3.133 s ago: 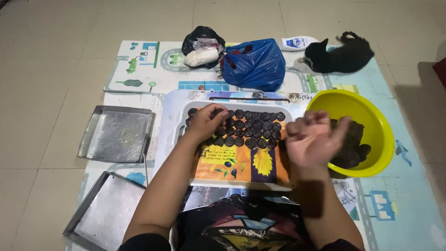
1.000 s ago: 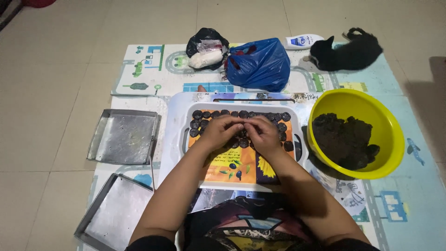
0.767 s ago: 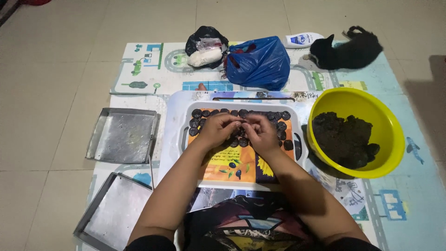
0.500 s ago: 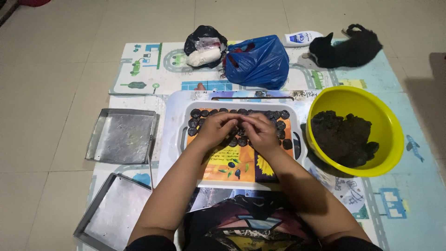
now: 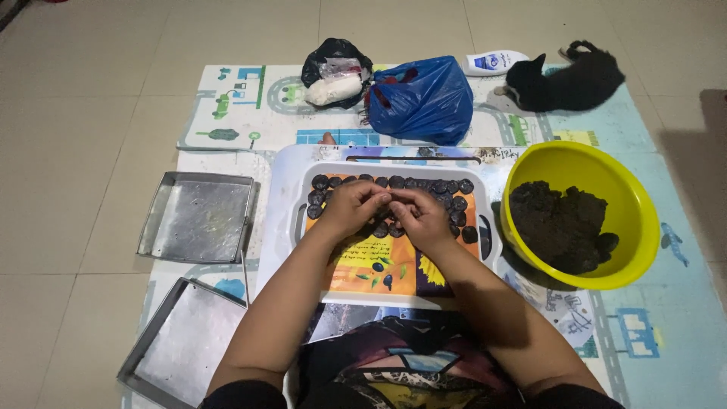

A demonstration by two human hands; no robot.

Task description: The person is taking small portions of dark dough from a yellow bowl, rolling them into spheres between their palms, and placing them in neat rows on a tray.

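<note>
Where dark rounds [image 5: 394, 182] end, both hands [image 5: 388, 212] pinched together over bare tray [image 5: 379, 269], grasp unclear.

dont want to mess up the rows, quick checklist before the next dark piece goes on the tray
1. Both hands over the tray: left hand and right hand meet there: ok.
2. Piece held between fingertips: cannot tell, hidden.
3. Free space on white tray: near half bare: ok.
4. Dark pieces in tidy rows: ok.
5. Dark dough left in yellow bowl: ok.
6. Black cat away from tray: ok.
</note>
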